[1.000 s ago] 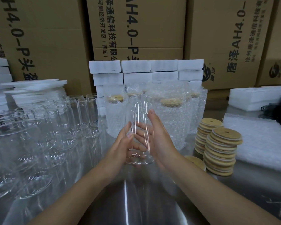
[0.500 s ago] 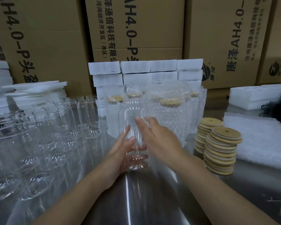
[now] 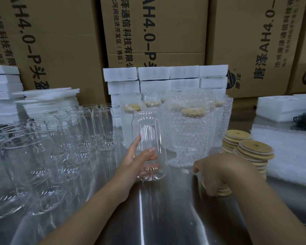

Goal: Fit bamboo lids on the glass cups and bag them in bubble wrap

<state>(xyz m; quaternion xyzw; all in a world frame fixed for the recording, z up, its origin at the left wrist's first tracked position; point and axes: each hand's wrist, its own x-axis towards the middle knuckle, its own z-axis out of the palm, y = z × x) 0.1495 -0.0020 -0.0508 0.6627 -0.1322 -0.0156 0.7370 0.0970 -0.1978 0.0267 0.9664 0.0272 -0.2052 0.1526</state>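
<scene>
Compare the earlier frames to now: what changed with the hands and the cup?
The right hand let go of the glass cup and moved right and down onto a loose bamboo lid lying on the table. The left hand alone now holds the cup, upright as before. Lid stacks, bagged cups and bare cups stayed put.

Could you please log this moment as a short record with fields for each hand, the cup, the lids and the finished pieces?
left hand: grips the glass cup, upright, no lid on it
right hand: down on a loose bamboo lid on the steel table; grip unclear
lid stacks: two, right of the hands
bare cups: many, standing at left
bagged cups: lidded, in bubble wrap, behind the held cup
bubble wrap bags: flat pile at far right
</scene>
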